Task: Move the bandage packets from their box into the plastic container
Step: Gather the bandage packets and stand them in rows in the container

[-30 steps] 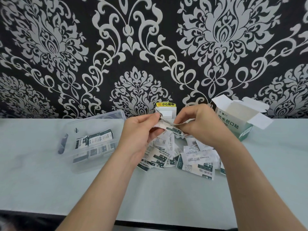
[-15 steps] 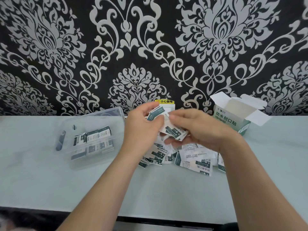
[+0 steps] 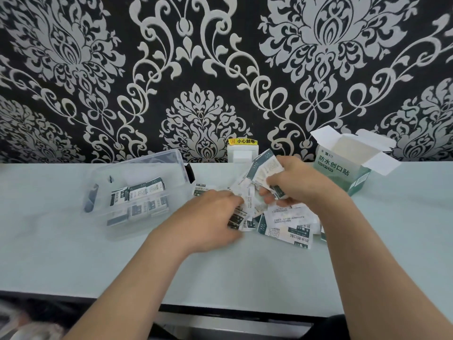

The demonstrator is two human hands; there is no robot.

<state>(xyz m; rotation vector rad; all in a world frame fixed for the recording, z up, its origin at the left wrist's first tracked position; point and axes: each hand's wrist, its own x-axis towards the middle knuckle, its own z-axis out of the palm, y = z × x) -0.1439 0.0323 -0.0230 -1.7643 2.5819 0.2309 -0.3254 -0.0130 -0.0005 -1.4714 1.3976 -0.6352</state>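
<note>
Items I log from the head view, each placed against the loose pile of packets (image 3: 286,224) on the pale table (image 3: 73,261):

1. Loose pile: white and dark green bandage packets, overlapping, lying flat on the table at mid-scene.
2. Right hand (image 3: 301,185): just above the pile's far side, fingers curled, pinching a bunch of packets (image 3: 263,168) that fans up and away from the pile.
3. Left hand (image 3: 210,217): palm down at the pile's left edge, fingers reaching onto the nearest packets. The fingertips are blurred, so I cannot tell whether they pinch a packet or only rest on them.
4. Plastic container (image 3: 117,231): clear, lid off or raised, left of the pile and near it, with a dark latch (image 3: 89,200) on the end farthest from the pile.
5. Stored packets (image 3: 139,192): inside the container, laid in rows.
6. Bandage box (image 3: 340,168): right of the pile and behind it, flaps open, tilted back. I cannot see its contents.
7. Wall socket (image 3: 241,153): behind the pile at the table's back edge, white, with a yellow label on top.
8. Wallpaper (image 3: 196,69): black with a silver damask pattern, behind everything
</note>
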